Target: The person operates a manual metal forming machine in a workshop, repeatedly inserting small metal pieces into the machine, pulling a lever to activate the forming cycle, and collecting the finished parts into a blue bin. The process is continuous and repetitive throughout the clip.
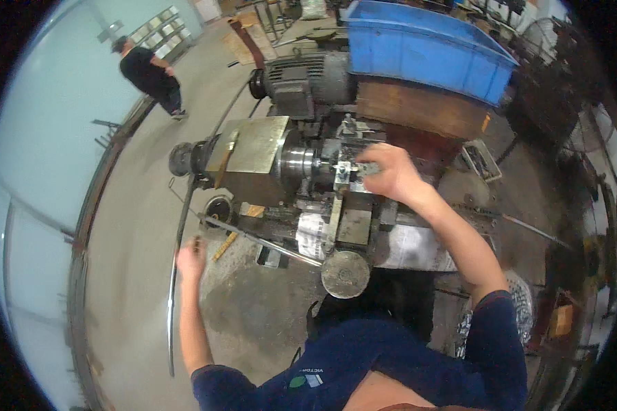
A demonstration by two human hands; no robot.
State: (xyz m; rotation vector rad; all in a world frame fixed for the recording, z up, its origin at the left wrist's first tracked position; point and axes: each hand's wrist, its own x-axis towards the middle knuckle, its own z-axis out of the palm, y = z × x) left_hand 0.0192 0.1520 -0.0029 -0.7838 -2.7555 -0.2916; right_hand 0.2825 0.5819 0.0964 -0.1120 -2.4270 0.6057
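I'm hovering over the lathe [267, 161] here. My right hand [391, 175] is curling shut around the small metal block [353, 171] on the tool post, about 1 o'clock from the handwheel [345, 274]. My left hand [190, 257] is closing on a long thin steel rod [175, 274] at 9 o'clock. I'm guessing it's stiff, whippy and oily, so I'd be gripping it mid-length.

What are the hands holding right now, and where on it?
Left hand grips the near end of a long lever bar. Right hand rests on a small grey metal part at the lathe; a closed grip cannot be told.
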